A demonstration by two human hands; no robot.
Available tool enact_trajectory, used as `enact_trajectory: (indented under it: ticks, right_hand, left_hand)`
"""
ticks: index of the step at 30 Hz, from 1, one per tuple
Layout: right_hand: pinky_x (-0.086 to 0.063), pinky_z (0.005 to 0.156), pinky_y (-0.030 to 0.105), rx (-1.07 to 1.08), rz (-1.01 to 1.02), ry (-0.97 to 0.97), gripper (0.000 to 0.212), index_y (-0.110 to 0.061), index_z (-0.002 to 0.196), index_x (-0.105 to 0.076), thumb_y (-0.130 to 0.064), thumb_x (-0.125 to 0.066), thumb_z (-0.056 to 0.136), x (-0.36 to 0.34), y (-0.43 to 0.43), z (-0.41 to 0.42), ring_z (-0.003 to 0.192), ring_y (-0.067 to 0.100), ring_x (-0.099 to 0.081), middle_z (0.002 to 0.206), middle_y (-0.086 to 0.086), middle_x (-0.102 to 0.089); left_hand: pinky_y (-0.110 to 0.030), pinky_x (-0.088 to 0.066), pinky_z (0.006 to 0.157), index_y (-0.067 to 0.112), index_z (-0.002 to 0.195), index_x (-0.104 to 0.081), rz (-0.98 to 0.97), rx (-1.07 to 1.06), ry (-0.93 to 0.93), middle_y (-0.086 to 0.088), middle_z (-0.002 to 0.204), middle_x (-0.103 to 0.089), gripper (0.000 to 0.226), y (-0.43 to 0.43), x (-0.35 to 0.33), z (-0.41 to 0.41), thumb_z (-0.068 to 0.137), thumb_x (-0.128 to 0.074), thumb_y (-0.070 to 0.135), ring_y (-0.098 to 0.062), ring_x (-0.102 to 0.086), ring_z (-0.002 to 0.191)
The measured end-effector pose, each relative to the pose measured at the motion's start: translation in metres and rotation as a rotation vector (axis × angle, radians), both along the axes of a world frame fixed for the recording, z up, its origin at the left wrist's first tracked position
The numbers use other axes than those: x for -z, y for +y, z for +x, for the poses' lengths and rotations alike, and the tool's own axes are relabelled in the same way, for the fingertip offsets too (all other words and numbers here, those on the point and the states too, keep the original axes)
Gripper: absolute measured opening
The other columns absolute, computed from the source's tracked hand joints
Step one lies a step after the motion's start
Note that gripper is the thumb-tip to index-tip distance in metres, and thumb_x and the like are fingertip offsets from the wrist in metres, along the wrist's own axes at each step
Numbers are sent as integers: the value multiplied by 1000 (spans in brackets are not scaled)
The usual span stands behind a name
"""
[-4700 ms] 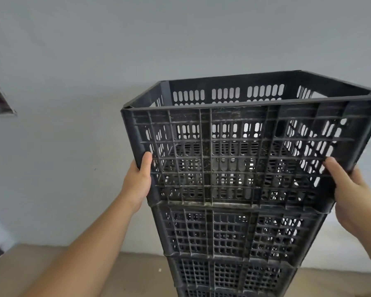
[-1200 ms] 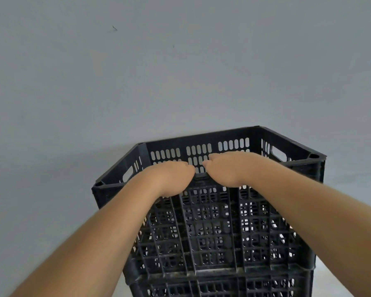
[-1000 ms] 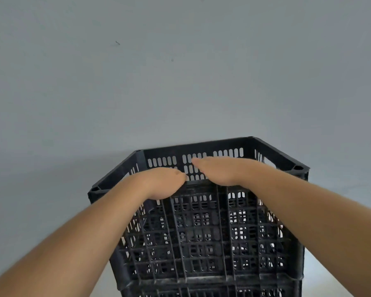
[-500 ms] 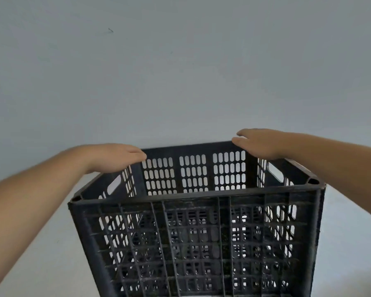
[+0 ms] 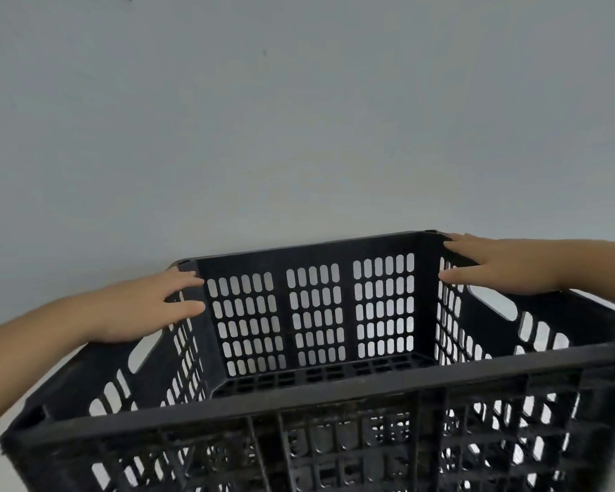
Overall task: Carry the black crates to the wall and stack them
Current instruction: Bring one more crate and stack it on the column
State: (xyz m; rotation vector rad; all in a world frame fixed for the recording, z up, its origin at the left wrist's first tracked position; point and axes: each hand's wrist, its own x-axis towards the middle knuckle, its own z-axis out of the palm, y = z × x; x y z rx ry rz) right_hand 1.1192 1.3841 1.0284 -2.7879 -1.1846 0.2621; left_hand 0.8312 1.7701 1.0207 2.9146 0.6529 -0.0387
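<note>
My left hand [image 5: 146, 307] lies on the left side rim of the black crate [image 5: 313, 259], close to its far corner. The fingers are stretched out nearly straight along the rim and the thumb reaches over the inner edge. My right hand [image 5: 505, 266] does the same on the right side rim, with flat fingers pointing at the far right corner. Neither hand curls round anything; both rest or press on the plastic with open palms.

The crate sits between my hands and spreads back toward me from them, with its far wall just ahead of my fingertips. The grey wall [image 5: 299, 118] rises right behind that. What the crate stands on is hidden below its near side.

I judge this to be the settling step, where the crate is placed and I square it up against the wall. The next move calls for even pressure from both palms so the crate seats level. Then I lift my hands straight off without dragging it askew.
</note>
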Motion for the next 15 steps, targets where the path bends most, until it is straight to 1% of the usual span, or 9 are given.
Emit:
enact_trajectory:
  ticks: [2,5,7,9,11,13,14,15]
  right_hand:
    - [-3,121,31,-20,-14,0,137,-26,161,-3,-103,-18,48,1,1,2,151,3,3,163,-19,10]
    - [-3,120,29,-25,-4,18,149,-30,160,-3,-109,-16,35,3,-1,7,143,-7,2,153,-31,10]
    - [-5,120,28,-13,17,31,147,-34,160,-4,-109,-20,35,2,-1,8,136,-13,1,148,-35,7]
    - [-4,119,25,-14,39,50,142,-36,159,-4,-108,-29,39,2,0,9,135,-14,1,152,-34,6]
    - [-3,116,21,-19,17,40,137,-35,159,-3,-102,-39,45,1,1,8,134,-15,3,154,-31,8]
    - [-3,115,21,-19,-23,16,147,-33,159,0,-106,-36,36,-1,1,7,134,-14,3,152,-31,10]
    - [-3,116,21,-22,-37,4,146,-32,159,0,-106,-35,39,0,1,8,135,-13,3,155,-29,10]
    - [-4,117,22,-27,-37,-10,136,-31,160,0,-102,-39,50,1,1,8,135,-13,4,159,-25,11]
  left_hand:
    - [-25,-4,118,60,136,-32,-36,26,-51,35,154,-13,109,4,5,1,41,-18,111,13,5,144]
    - [-22,-2,116,62,136,-36,-69,28,-93,40,155,-9,100,9,7,-1,49,-24,108,16,7,143]
    - [-21,-2,116,62,136,-36,-76,21,-93,40,156,-5,90,9,7,-1,56,-28,103,17,9,143]
    - [-23,-1,117,63,137,-34,-61,17,-78,37,159,-2,82,10,7,0,62,-30,97,14,10,145]
    - [-28,-1,121,66,133,-31,-27,12,-39,35,160,1,77,10,6,1,64,-29,97,10,12,147]
    - [-32,0,123,69,128,-27,-1,2,9,34,160,3,73,7,3,0,62,-26,100,6,13,148]
    - [-33,0,123,69,127,-25,8,0,28,33,160,4,75,6,3,0,60,-24,103,5,14,149]
    - [-34,0,123,69,126,-24,16,-2,42,33,160,4,79,5,2,0,56,-22,106,4,13,149]
